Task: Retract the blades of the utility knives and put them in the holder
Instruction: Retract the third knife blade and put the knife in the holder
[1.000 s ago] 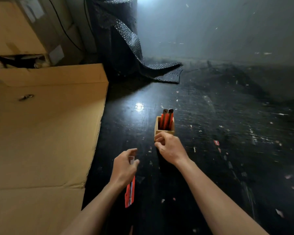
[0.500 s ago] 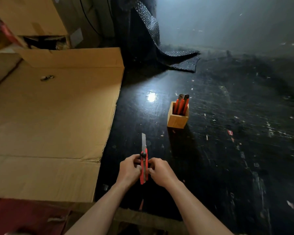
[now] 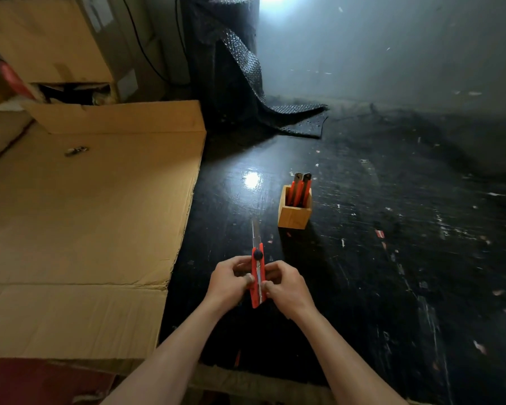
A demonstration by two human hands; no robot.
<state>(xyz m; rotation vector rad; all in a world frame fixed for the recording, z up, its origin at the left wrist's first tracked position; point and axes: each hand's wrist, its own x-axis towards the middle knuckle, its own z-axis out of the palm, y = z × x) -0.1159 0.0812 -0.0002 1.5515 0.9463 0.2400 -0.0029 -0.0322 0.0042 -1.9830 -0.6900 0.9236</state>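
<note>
A red utility knife [image 3: 258, 283] points away from me above the black table, its steel blade sticking out past the black slider knob. My left hand [image 3: 228, 283] grips its left side and my right hand [image 3: 285, 286] grips its right side, thumbs on the body. Beyond it, slightly right, stands a small wooden holder [image 3: 294, 216] with two red knives [image 3: 300, 190] upright inside, dark ends up.
A large flattened cardboard sheet [image 3: 85, 214] covers the table's left half, with a small metal piece [image 3: 76, 151] lying on it. A roll of black bubble wrap [image 3: 231, 68] stands at the back. Cardboard boxes [image 3: 47, 42] are stacked at the far left.
My right hand left the holder and joined my left hand on the knife. The knife was turned blade-forward and raised in front of me. The view tilted down.
</note>
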